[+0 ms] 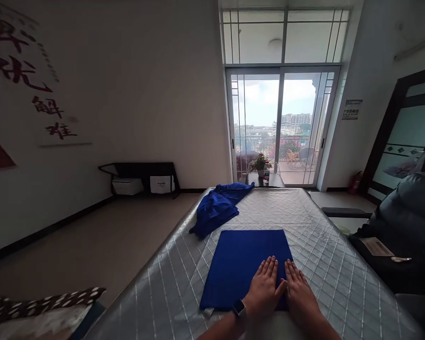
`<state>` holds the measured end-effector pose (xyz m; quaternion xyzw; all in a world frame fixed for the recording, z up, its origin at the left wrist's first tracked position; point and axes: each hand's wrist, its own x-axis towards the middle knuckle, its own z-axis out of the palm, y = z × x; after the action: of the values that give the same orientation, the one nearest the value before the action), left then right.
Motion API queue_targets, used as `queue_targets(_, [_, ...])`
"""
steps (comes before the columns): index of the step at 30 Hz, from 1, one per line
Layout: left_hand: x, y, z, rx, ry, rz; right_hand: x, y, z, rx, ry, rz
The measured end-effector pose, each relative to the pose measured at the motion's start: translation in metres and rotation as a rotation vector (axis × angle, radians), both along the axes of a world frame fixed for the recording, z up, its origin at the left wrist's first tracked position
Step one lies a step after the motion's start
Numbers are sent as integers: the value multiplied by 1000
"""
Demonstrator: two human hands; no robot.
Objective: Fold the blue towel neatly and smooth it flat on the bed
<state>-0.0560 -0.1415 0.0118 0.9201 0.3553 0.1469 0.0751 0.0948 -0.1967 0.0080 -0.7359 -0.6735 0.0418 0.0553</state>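
Note:
A blue cloth (242,264), folded into a neat flat rectangle, lies on the silver quilted table cover (170,293). Flat on its right part rests my left hand (265,285), fingers stretched forward, a watch (239,308) on the wrist. My right hand (299,288) lies along the cloth's right edge, fingers also straight. The two thumbs meet between the hands. Neither hand grips anything. A small pale tag shows at the cloth's near left corner. Beyond it, a second blue cloth (216,208) lies crumpled near the table's far left side.
Behind the table's far end, a potted plant (260,164) and a bottle (266,173) stand on a small table. A dark armchair (403,226) stands to the right, with a card (377,246) on it. At lower left is a dotted pillow (38,307).

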Motion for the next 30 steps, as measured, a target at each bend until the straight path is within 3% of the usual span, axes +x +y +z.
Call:
queue_targets(3, [-32, 4, -4, -36, 56, 62, 1, 1, -5, 21, 26, -12])
queue_targets(7, [-103, 9, -7, -61, 141, 233, 1, 1, -9, 52, 30, -8])
queue_targets(10, [-157, 10, -18, -19, 169, 389, 1, 0, -9, 54, 21, -21])
queue_targets(13, [-187, 9, -30, 27, 166, 454, 1, 2, -8, 27, 7, -23])
queue_targets(19, [-191, 4, -32, 24, 144, 455, 0, -3, -7, 67, 19, -9])
queue_targets(25, [-192, 7, -35, 70, 109, 458, 4, -27, -18, 35, 73, 18])
queue_targets(28, [-163, 2, -35, 134, 75, 412, 5, -37, -24, 21, 106, 17])
queue_targets(30, [-130, -7, -32, 159, 64, 276, 4, -39, -25, 16, 114, 14])
